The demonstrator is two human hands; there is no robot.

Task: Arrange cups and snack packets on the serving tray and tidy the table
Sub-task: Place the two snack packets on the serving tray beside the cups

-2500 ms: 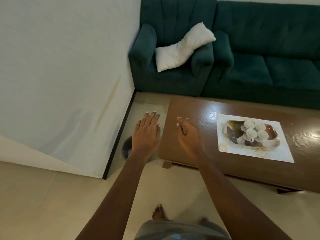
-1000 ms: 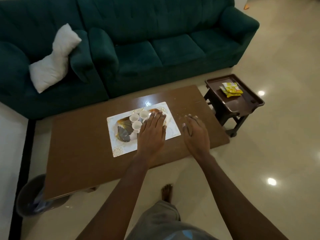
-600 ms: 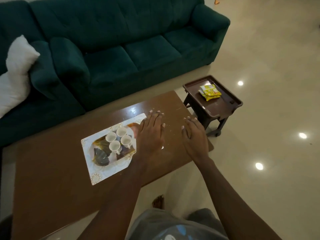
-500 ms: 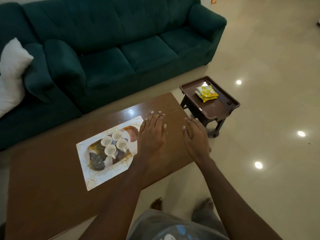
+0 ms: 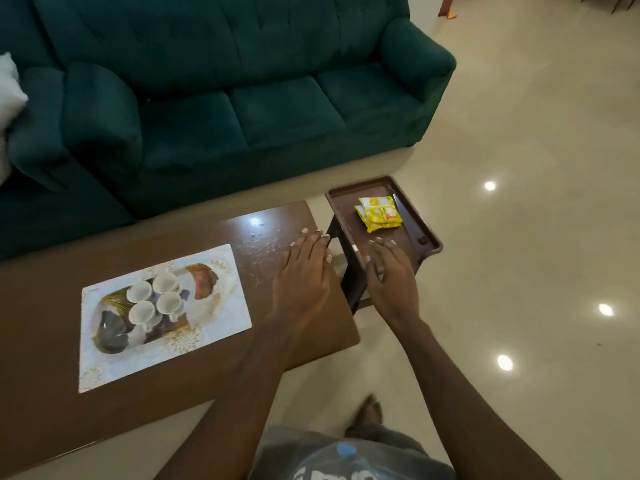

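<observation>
Green sofa (image 5: 242,98) out back, table (image 5: 173,393) in front, patterned mat (image 5: 214,323) on it, brown serving tray (image 5: 346,199) just off its right end. Your left hand (image 5: 304,275) and right hand (image 5: 391,275) are flat, fingers straight, empty. Cups (image 5: 165,283) on the mat, snack packets (image 5: 377,213) on the tray.

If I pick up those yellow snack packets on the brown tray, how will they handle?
Probably light and floppy: the yellow snack packets look like thin film pouches. They seem loosely stacked on the brown tray, so they may slide apart unless pinched together. The glossy wrap could be slippery.
</observation>
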